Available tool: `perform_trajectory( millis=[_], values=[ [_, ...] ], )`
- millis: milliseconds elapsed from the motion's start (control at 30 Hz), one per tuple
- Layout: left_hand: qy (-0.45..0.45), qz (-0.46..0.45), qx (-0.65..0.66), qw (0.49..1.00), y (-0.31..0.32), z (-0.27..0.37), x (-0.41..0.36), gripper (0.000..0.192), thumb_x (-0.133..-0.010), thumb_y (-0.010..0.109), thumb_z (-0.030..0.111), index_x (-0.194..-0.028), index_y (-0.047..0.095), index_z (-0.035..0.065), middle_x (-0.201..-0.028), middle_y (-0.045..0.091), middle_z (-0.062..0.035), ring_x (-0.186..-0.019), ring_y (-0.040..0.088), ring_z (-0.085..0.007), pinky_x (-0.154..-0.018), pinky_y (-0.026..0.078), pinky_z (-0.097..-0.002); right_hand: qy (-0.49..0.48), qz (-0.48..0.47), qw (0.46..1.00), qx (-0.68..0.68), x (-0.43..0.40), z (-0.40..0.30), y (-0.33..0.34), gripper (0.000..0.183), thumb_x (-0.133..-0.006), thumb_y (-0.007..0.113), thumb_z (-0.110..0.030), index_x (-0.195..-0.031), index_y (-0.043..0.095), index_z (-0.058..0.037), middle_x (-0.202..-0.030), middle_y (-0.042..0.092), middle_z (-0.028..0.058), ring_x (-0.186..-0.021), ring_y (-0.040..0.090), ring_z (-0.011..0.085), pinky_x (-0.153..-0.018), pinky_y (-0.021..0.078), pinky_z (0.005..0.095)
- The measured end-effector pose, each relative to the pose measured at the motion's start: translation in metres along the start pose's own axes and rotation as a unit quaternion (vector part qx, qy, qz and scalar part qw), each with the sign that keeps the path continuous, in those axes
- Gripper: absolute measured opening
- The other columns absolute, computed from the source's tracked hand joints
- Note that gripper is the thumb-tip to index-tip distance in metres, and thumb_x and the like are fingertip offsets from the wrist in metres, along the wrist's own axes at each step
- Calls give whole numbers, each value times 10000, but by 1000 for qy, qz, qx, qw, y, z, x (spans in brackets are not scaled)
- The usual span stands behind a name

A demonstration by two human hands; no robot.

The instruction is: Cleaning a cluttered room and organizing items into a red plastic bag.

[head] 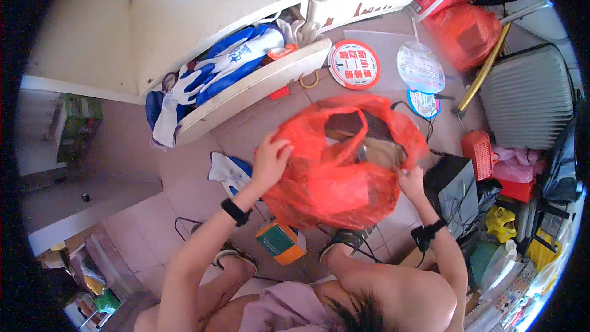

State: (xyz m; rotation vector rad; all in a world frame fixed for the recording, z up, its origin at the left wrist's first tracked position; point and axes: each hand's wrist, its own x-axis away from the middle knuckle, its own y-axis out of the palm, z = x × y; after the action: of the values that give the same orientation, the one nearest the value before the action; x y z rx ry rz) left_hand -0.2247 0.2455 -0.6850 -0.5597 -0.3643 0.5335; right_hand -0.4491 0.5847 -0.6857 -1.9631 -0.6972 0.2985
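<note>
A large red plastic bag (327,184) fills the middle of the view in front of my knees, its mouth partly open. Brownish and dark contents (380,151) show inside but cannot be made out. My left hand (275,159) touches the bag's left side, fingers bent; whether they pinch the film is unclear. On the right, my right hand (409,180) grips the bag's rim between thumb and fingers. A green and orange box (281,241) stands on the floor between my feet. A white and blue work glove (230,170) lies partly behind my left hand.
An open drawer (258,87) ahead holds white and blue gloves (235,57). Beyond the bag lie a round red and white disc (354,64) and a clear hand fan (420,67). At right are a black box (451,193), cables, a red basket (477,154) and another red bag (465,34).
</note>
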Motion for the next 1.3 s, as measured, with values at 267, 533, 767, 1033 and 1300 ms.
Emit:
perform_trajectory(
  millis=[267, 533, 767, 1033, 1300],
  values=[
    [133, -58, 6, 989, 83, 79, 6, 223, -864, 603, 264, -997, 674, 100, -1399, 396, -197, -1252, 409, -382, -1008, 373, -483, 292, 66, 953, -41, 47, 130, -36, 321, -754, 729, -188, -898, 603, 70, -651, 622, 151, -582, 596, 244, -609, 493, 368],
    [80, -138, -150, 976, 55, 62, 26, 169, -829, 597, 222, -934, 655, 103, -1368, 378, -151, -1230, 390, -393, -937, 384, -588, 67, 210, 968, 117, -48, -61, -114, 558, -746, 683, -269, -1231, 505, -61, -1093, 558, 188, -1006, 560, 363, -846, 471, 416],
    [104, -151, -120, 976, 44, 58, 46, 184, -813, 625, 208, -947, 660, 88, -1383, 365, -190, -1207, 409, -412, -995, 379, -488, -138, -37, 969, 202, -199, -103, 5, 550, -726, 680, -332, -1216, 532, -132, -1012, 628, 128, -876, 645, 316, -729, 521, 452],
    [67, -37, -275, 958, 14, 114, 53, 438, -773, 625, 137, -1197, 536, 71, -1418, 332, -206, -1246, 389, -406, -1030, 345, -465, -237, -12, 904, 356, -248, -74, 106, 740, -718, 728, -392, -1310, 397, -95, -1030, 598, 122, -767, 665, 258, -628, 548, 396],
    [315, -208, -245, 893, 40, 142, 0, 735, -671, 635, 84, -1369, 421, 164, -1357, 439, -159, -1130, 506, -334, -872, 480, -436, -209, -41, 958, 193, -248, -97, 69, 617, -788, 618, -332, -1292, 432, -29, -979, 618, 150, -819, 651, 304, -626, 541, 440]
  ],
)
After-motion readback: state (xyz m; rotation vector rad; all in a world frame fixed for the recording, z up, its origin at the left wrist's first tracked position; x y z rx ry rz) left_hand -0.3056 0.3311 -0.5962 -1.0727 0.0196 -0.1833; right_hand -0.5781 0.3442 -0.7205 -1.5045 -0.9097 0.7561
